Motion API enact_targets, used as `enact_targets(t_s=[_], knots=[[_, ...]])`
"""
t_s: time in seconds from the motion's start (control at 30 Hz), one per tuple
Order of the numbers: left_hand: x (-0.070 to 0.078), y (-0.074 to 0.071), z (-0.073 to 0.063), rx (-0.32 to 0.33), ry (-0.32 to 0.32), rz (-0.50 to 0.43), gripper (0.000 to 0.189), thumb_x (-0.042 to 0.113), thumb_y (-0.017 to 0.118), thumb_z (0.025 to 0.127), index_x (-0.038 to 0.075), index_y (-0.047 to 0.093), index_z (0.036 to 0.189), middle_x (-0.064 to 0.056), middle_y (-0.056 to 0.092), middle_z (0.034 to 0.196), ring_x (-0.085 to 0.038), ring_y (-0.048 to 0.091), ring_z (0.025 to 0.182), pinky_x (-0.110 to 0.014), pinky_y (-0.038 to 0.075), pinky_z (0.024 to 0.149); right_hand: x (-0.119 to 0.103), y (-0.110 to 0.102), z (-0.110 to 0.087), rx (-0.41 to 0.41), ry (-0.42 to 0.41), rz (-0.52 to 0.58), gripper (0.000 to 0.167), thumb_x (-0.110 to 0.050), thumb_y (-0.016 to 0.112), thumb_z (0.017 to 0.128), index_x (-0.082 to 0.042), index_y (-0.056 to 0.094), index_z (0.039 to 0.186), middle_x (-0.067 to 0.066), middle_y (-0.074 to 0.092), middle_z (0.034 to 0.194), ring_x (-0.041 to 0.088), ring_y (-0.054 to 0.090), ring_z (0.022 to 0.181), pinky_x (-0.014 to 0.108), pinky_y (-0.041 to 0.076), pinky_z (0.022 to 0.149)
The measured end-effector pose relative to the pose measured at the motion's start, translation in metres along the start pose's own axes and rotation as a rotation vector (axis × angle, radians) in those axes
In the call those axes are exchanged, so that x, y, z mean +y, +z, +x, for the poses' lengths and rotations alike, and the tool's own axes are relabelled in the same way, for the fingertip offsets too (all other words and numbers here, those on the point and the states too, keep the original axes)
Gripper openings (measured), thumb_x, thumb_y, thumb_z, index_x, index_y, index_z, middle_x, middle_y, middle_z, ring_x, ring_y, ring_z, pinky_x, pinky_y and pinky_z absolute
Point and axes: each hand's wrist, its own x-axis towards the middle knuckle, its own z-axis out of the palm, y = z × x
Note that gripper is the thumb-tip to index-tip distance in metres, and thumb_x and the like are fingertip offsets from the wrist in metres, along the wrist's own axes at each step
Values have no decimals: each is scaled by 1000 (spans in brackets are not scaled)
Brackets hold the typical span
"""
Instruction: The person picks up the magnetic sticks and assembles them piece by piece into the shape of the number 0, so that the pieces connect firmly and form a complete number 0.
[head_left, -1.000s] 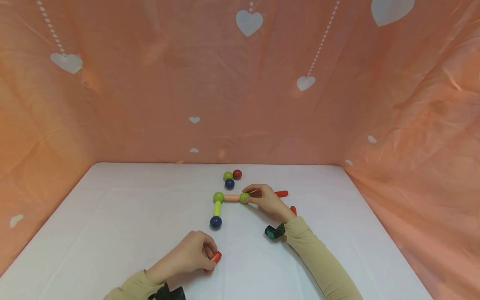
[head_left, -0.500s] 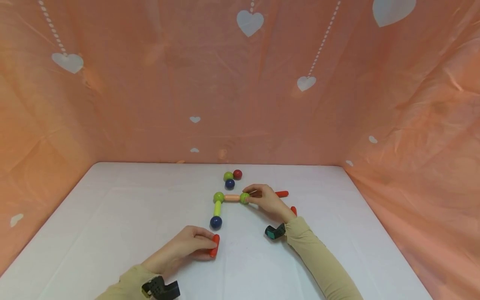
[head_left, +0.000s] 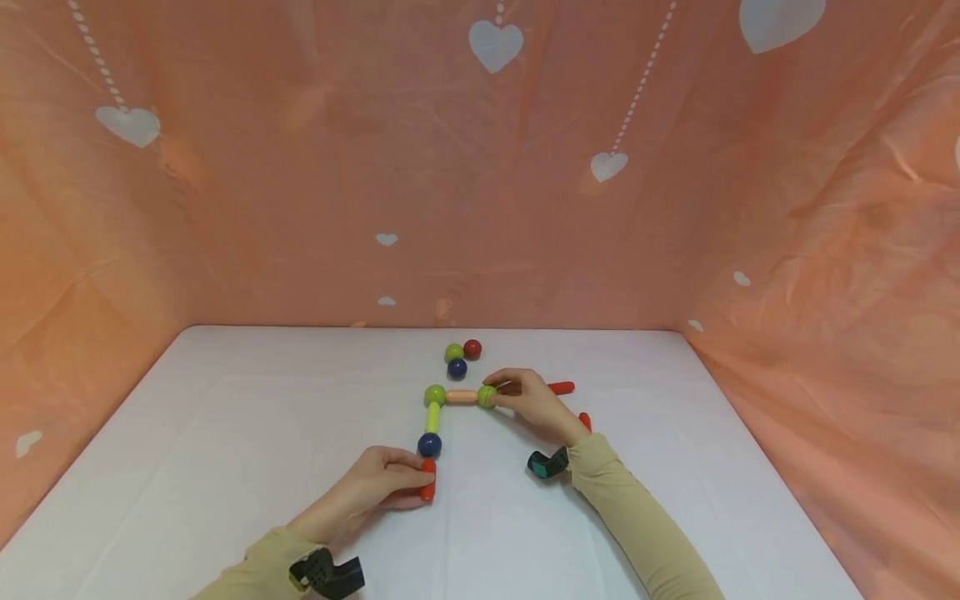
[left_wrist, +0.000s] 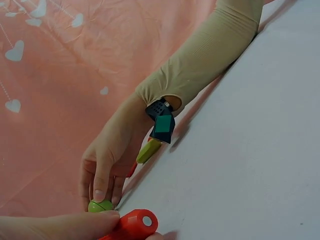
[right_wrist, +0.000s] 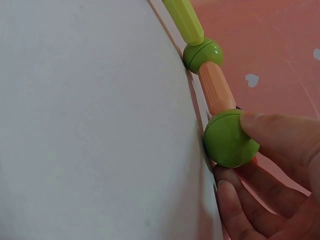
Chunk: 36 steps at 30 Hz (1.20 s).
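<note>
My left hand [head_left: 378, 483] pinches a red rod [head_left: 428, 492] between thumb and fingers. The rod's far end meets a dark blue ball [head_left: 430, 445]; its near end shows a round silvery spot in the left wrist view. From that ball a yellow-green rod [head_left: 432, 418] runs away to a green ball [head_left: 435, 395], where a peach rod [head_left: 461, 397] branches off to the right. At the peach rod's other end, my right hand [head_left: 534, 406] grips a second green ball [right_wrist: 230, 140], thumb on top and fingers curled beneath. Together the pieces form an angled chain on the white table.
Behind the chain sit three loose balls: green [head_left: 453, 352], red [head_left: 472, 348] and blue [head_left: 457, 369]. Two red rods [head_left: 562, 387] lie past my right hand, partly hidden by it. Also near that wrist is a yellow-green piece [left_wrist: 148, 151]. Orange curtains surround the table [head_left: 262, 400].
My left hand has turned the red rod lengthwise and moved it away from me, up against the blue ball. The right hand has stayed on its green ball.
</note>
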Motion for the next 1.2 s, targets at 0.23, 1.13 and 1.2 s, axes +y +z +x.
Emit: enact_targets(t_s=[0.23, 1.13, 1.2], knots=[[-1, -3, 3, 24, 14, 8, 38, 5, 73, 84, -14, 56, 112, -17, 68, 95, -25, 68, 85, -35, 57, 73, 0, 1, 1, 0, 30, 5, 29, -23, 72, 88, -18, 66, 116, -4, 63, 113, 17, 59, 102, 35, 51, 84], [2, -15, 15, -30, -111, 11, 39, 10, 74, 84, -11, 60, 113, -16, 68, 91, -23, 69, 78, -35, 57, 74, -4, -3, 2, -20, 22, -20, 32, -25, 71, 88, -15, 64, 117, -2, 63, 114, 18, 59, 104, 37, 49, 88], [2, -15, 15, -23, -115, 7, 39, 10, 74, 83, -11, 60, 113, -16, 68, 91, -23, 69, 78, -35, 57, 73, -6, -7, 6, -29, -3, -41, 32, -24, 70, 89, -11, 64, 118, 1, 63, 115, 18, 59, 104, 39, 49, 90]])
